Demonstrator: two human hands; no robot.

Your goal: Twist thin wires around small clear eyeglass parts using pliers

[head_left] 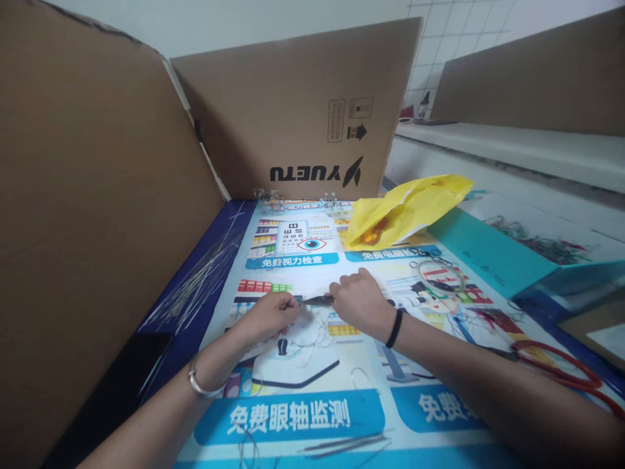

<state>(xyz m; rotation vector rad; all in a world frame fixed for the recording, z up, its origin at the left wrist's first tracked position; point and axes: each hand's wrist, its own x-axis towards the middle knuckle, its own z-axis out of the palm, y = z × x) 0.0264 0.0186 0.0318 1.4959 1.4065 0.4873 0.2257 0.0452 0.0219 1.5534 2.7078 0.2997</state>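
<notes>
My right hand (359, 299), in a fist, is wrapped round pliers whose dark tapered jaws (318, 300) point left. The handles are hidden inside the fist. Opposite it, my left hand (276, 312) is closed in a pinch at the jaw tips. Thin wire (317, 340) trails in loose curves below the fingers; the exact spot where it meets the jaws is too small to make out. Both hands are just above a printed poster sheet (303, 277) that covers the table.
Straight wires (195, 286) lie at the left; short pieces (344, 445) lie in front. Behind are wire bundles (268, 198) and a yellow bag (415, 205). Red-handled scissors (561, 365) and a turquoise box (493, 251) stand right. Cardboard walls (293, 117) enclose the left and back.
</notes>
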